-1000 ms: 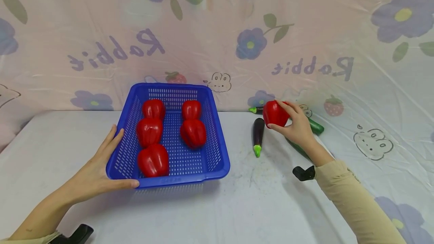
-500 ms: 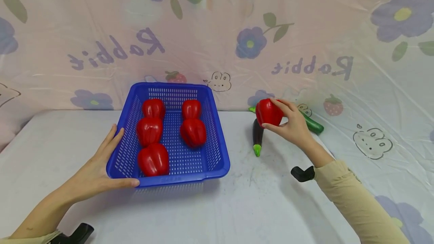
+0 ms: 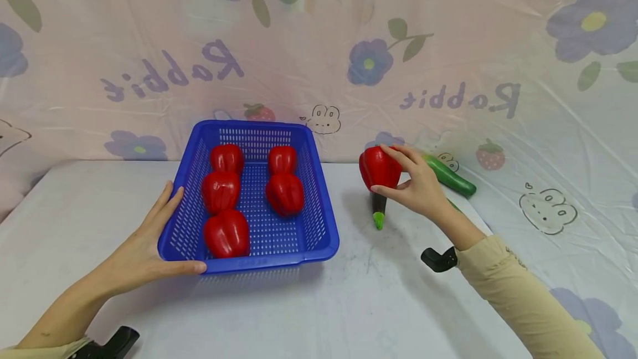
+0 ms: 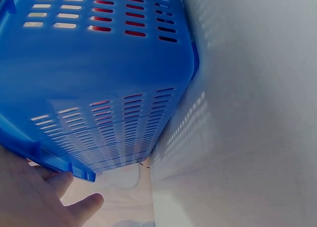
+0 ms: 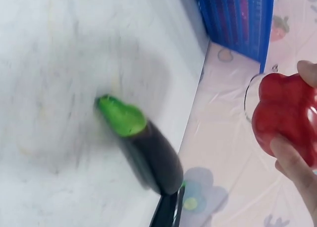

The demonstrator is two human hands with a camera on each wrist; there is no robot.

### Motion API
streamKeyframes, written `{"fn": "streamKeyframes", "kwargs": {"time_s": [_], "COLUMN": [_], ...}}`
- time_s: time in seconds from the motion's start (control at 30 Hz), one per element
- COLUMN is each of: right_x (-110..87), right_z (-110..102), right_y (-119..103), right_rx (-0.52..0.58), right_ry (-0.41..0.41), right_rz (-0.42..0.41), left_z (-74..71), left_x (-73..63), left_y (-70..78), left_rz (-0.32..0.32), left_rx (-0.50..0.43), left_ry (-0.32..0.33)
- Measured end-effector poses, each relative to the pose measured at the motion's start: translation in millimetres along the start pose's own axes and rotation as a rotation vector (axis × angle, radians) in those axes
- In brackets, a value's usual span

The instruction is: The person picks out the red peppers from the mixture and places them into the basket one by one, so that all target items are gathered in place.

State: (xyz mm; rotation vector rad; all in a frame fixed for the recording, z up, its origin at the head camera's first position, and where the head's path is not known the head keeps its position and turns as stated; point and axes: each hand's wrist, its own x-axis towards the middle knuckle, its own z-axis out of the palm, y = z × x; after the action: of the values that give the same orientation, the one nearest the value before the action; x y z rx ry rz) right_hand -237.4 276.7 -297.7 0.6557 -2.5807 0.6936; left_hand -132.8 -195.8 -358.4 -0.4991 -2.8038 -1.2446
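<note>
My right hand grips a glossy red bell pepper between thumb and fingers, above the table. Just beneath it in the head view, a dark eggplant with a green cap is partly covered; the right wrist view shows this eggplant lying on the table. My left hand rests at the near left corner of a blue plastic basket, thumb straight along the front rim and fingers spread along the left side. Several red bell peppers lie in the basket, in two rows.
Behind my right hand lies a green cucumber, with a bit of another green vegetable near the wrist. A white table carries everything, and a printed cloth hangs at its back.
My right hand has carried the red bell pepper to the left, away from the green vegetables and over the eggplant. The left hand and basket have stayed in place.
</note>
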Motion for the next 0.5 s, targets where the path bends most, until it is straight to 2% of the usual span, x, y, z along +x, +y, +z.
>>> {"fn": "streamKeyframes", "kwargs": {"time_s": [0.13, 0.5], "right_x": [-0.2, 1.2], "right_z": [2, 8], "right_y": [-11, -31], "right_rx": [0.022, 0.07], "right_ry": [-0.016, -0.05], "right_rz": [-0.031, -0.048], "left_z": [0.0, -0.2], "left_x": [0.0, 0.4], "left_y": [-0.2, -1.3], "left_rz": [-0.001, 0.003], "left_rx": [0.001, -0.009], "left_ry": [-0.001, -0.001]}}
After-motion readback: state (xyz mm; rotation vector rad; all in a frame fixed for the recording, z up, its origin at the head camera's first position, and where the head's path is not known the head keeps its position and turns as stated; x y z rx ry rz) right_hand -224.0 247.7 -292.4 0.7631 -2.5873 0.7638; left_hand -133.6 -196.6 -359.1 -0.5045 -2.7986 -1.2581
